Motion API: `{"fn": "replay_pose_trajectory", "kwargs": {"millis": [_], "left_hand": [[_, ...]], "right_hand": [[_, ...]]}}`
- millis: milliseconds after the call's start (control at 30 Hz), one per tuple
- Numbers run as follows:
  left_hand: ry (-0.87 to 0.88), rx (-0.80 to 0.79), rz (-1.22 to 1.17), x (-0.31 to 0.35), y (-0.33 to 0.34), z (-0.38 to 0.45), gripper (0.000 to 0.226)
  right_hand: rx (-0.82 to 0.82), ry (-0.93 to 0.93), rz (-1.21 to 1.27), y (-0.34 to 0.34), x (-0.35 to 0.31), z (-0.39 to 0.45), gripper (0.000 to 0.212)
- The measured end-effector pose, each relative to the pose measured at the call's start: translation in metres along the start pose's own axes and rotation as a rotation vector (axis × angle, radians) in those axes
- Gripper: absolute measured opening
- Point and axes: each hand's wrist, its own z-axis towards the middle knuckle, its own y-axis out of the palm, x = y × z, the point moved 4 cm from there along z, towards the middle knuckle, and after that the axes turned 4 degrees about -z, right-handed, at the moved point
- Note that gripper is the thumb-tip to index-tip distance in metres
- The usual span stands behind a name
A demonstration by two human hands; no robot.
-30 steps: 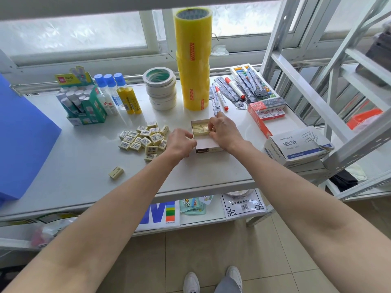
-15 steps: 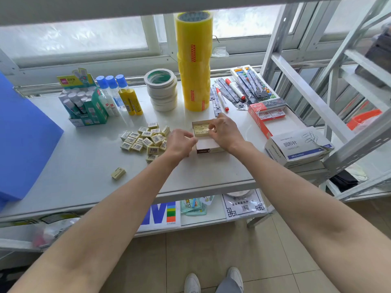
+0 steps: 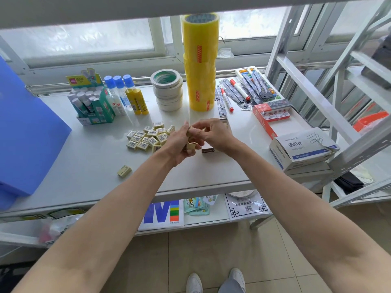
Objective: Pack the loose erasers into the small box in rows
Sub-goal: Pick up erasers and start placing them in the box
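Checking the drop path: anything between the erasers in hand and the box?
Only the hands themselves. The left hand holds a few erasers above the table, and the right hand pinches one, covering most of the box. No other item sits between; the box interior is hidden.

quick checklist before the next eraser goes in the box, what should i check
1. Erasers in hand: ok. The left hand holds a few erasers.
2. Next eraser picked out: ok. The right hand pinches at the top one of them.
3. Box reachable: ok. The box sits on the table just under the hands.
4. Room left in the box: cannot tell. The hands hide its inside.
5. Supply: ok. The pile lies left of the hands.
6. Strays: not ok. One stray eraser lies apart, near the front edge.
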Motion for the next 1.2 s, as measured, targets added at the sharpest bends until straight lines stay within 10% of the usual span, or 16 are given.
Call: {"fn": "replay_pose_trajectory", "kwargs": {"millis": [733, 1200], "left_hand": [[0.046, -0.024, 0.179, -0.003, 0.001, -0.007, 0.039], [0.189, 0.199, 0.501, -0.002, 0.006, 0.007, 0.023]], "right_hand": [[0.155, 0.196, 0.429, -0.013, 0.031, -0.020, 0.026], [0.319, 0.104, -0.513, -0.049, 0.046, -0.015, 0.020]]}}
